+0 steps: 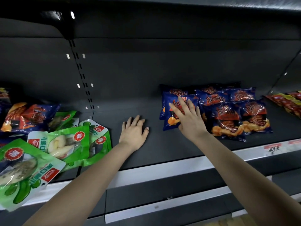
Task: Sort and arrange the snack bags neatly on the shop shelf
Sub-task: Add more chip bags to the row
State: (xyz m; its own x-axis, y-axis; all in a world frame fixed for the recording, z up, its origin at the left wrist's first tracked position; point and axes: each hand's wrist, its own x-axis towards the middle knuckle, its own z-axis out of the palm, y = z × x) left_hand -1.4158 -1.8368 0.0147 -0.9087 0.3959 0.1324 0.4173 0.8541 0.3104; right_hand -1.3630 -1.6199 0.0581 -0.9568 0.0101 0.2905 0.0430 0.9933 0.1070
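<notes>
The blue snack bags [228, 115] lie flat on the right half of the dark shelf [156, 149], packed side by side and partly overlapping in rows. Their long axes run front to back, the printed titles toward the back panel and the pictured crisps toward the front edge. The leftmost blue bag [169, 118] sits on top of another of its kind at the left end of this group, its long axis also front to back and leaning slightly, with its lower corner toward the bare middle of the shelf. The right hand [189, 119] lies over this bag with its fingers [182, 103] straight and spread, pointing toward the back; nothing is curled round the bag, and whether the palm presses on it or only hovers over it cannot be told. The left hand [134, 133] rests palm down on the bare shelf, just left of the blue group and apart from it, its fingers loosely bent and grasping nothing. On the left, green pouches [65, 144] lie jumbled at mixed angles and overlapping, and the nearest one overhangs the front rail [162, 167]. Behind them a stray blue bag [31, 116] lies crosswise, its long axis roughly left to right. Red and yellow packets [286, 101] lie at the far right, beyond a price label [272, 148].
</notes>
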